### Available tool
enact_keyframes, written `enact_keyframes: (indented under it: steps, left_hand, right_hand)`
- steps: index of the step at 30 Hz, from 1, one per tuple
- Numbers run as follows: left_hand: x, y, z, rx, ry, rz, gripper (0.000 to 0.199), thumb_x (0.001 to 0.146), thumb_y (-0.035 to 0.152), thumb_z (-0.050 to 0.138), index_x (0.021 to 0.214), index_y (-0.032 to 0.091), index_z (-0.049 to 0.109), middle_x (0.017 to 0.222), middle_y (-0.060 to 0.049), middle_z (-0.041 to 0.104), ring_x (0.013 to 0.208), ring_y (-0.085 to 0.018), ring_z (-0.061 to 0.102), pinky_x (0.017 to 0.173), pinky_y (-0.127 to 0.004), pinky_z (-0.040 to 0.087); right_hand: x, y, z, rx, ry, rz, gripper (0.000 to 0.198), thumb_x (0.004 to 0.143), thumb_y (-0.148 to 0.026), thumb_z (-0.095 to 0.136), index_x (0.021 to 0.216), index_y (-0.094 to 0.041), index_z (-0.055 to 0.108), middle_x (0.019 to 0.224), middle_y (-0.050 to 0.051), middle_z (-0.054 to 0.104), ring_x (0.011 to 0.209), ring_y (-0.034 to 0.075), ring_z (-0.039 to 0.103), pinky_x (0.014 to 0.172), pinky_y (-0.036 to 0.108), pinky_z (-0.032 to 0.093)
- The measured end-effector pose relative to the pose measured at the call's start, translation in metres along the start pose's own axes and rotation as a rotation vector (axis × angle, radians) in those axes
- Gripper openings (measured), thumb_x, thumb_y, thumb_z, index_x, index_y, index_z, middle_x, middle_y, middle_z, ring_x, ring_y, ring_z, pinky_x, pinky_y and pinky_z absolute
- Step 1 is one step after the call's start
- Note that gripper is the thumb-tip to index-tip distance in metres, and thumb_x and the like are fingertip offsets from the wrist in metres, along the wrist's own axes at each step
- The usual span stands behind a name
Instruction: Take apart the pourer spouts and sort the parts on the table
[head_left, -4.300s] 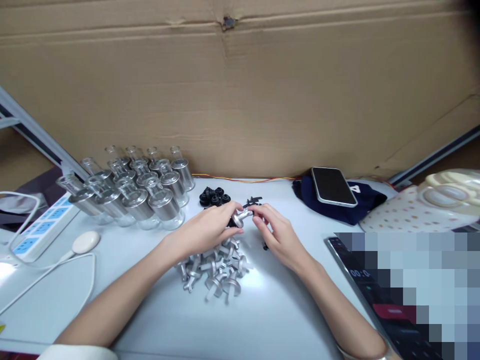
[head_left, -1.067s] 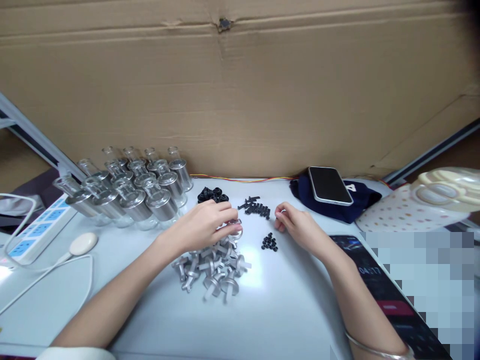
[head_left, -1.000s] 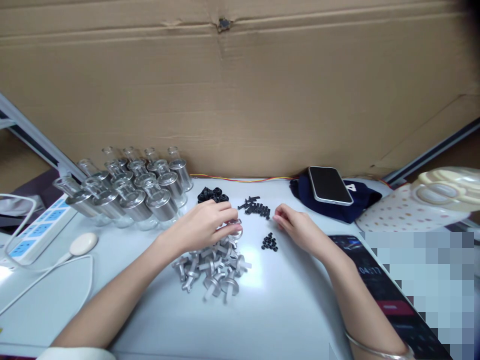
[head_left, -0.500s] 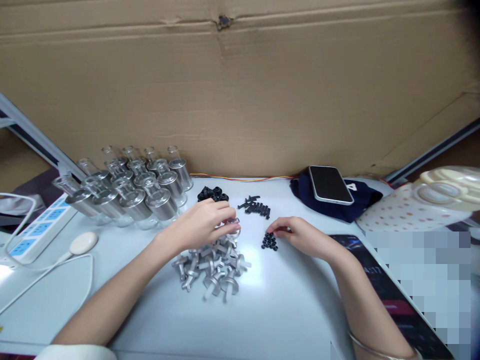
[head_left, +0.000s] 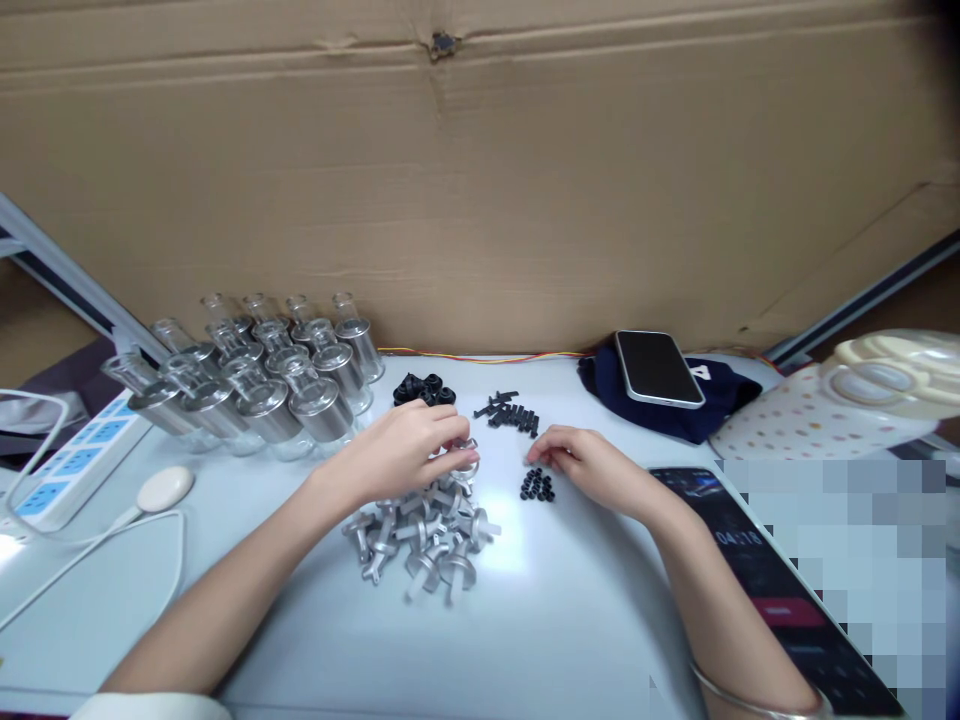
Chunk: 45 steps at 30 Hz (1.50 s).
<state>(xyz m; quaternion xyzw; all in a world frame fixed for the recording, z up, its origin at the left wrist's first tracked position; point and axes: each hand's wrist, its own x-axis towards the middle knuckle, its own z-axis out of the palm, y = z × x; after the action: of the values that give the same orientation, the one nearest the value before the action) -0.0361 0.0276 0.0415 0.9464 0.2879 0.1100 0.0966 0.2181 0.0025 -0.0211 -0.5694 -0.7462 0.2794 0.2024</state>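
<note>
Right grip, black rings, just beside it

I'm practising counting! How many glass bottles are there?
12 glass bottles, standing at the picture's left: four in front, four in the middle, four behind. More could be hidden.

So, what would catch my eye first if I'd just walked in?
Probably the cluster of glass bottles with metallic bands, standing on the left of the white table. Next, the two hands near the middle: the left hand by a heap of silvery parts, the right hand beside a small pile of black pieces.
</note>
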Motion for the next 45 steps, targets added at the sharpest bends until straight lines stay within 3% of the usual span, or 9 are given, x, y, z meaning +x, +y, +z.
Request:
enact_keyframes:
  steps: [6,13,18,23,28,33,36,40,45]
  left_hand:
    - [0.000,-0.001,0.000,-0.008,0.017,0.008,0.026,0.094,0.035,0.045,0.079,0.017,0.056,0.077,0.000,0.059,0.066,-0.013,0.051,0.068,-0.027,0.039]
    - [0.000,-0.001,0.000,-0.008,-0.002,-0.011,0.025,0.093,0.035,0.046,0.080,0.016,0.056,0.078,0.000,0.060,0.068,-0.013,0.051,0.069,-0.027,0.039]
    - [0.002,0.004,0.003,-0.004,0.010,-0.050,0.026,0.092,0.037,0.047,0.079,0.017,0.056,0.076,0.001,0.063,0.069,-0.014,0.053,0.069,-0.027,0.039]
    - [0.005,0.007,0.012,-0.003,0.023,-0.059,0.028,0.093,0.036,0.046,0.075,0.017,0.055,0.068,0.001,0.060,0.066,-0.015,0.055,0.067,-0.028,0.038]
    - [0.006,0.008,0.018,-0.022,0.019,0.036,0.028,0.094,0.039,0.043,0.081,0.017,0.055,0.073,0.000,0.060,0.069,-0.016,0.056,0.067,-0.028,0.039]
    - [0.004,0.005,0.013,-0.135,0.042,-0.019,0.031,0.084,0.045,0.059,0.096,0.017,0.051,0.091,-0.003,0.062,0.078,-0.017,0.058,0.068,-0.028,0.043]
    - [0.002,0.002,0.011,-0.073,0.072,-0.025,0.030,0.084,0.039,0.061,0.100,0.017,0.050,0.093,-0.004,0.062,0.081,-0.018,0.059,0.070,-0.029,0.044]
    - [0.004,0.001,0.013,0.088,0.110,0.056,0.021,0.092,0.031,0.049,0.105,0.015,0.051,0.091,-0.005,0.065,0.080,-0.019,0.060,0.073,-0.032,0.042]
    - [0.009,-0.003,0.022,0.314,0.195,0.169,0.019,0.091,0.023,0.037,0.089,0.013,0.052,0.080,-0.006,0.062,0.071,-0.019,0.057,0.069,-0.033,0.038]
  right_hand:
    - [0.001,-0.001,0.006,0.068,-0.019,-0.016,0.039,0.065,-0.002,0.036,0.070,-0.019,0.071,0.071,0.003,0.069,0.065,0.016,0.060,0.068,0.029,0.049]
    - [0.001,-0.002,0.001,0.052,-0.006,0.022,0.035,0.068,-0.004,0.036,0.070,-0.018,0.068,0.072,0.004,0.067,0.064,0.016,0.059,0.067,0.030,0.047]
    - [0.000,-0.028,0.003,0.157,0.201,-0.065,0.016,0.080,-0.023,0.051,0.086,-0.018,0.065,0.078,0.003,0.064,0.068,0.016,0.056,0.063,0.029,0.044]
    - [-0.001,-0.058,0.023,0.324,0.111,-0.148,0.026,0.074,-0.029,0.068,0.097,-0.020,0.062,0.060,-0.006,0.047,0.054,0.011,0.041,0.053,0.023,0.036]
    - [-0.002,-0.066,0.034,0.318,0.081,-0.183,0.002,0.076,-0.019,0.062,0.077,-0.019,0.060,0.062,-0.005,0.051,0.056,0.010,0.040,0.054,0.021,0.034]
    - [-0.001,-0.060,0.029,0.563,0.122,-0.069,0.013,0.081,-0.031,0.056,0.078,-0.019,0.057,0.063,-0.003,0.057,0.052,0.010,0.044,0.051,0.022,0.035]
    - [0.000,-0.056,0.025,0.802,0.120,0.012,0.025,0.079,-0.043,0.060,0.078,-0.019,0.054,0.058,-0.005,0.055,0.047,0.009,0.046,0.049,0.023,0.036]
    - [0.002,-0.054,0.024,1.002,0.050,0.019,0.031,0.077,-0.046,0.064,0.076,-0.019,0.050,0.057,-0.005,0.058,0.046,0.007,0.048,0.050,0.022,0.036]
    - [0.001,-0.061,0.030,1.072,0.052,-0.002,0.033,0.073,-0.045,0.070,0.077,-0.020,0.049,0.052,-0.007,0.055,0.042,0.006,0.042,0.046,0.021,0.032]
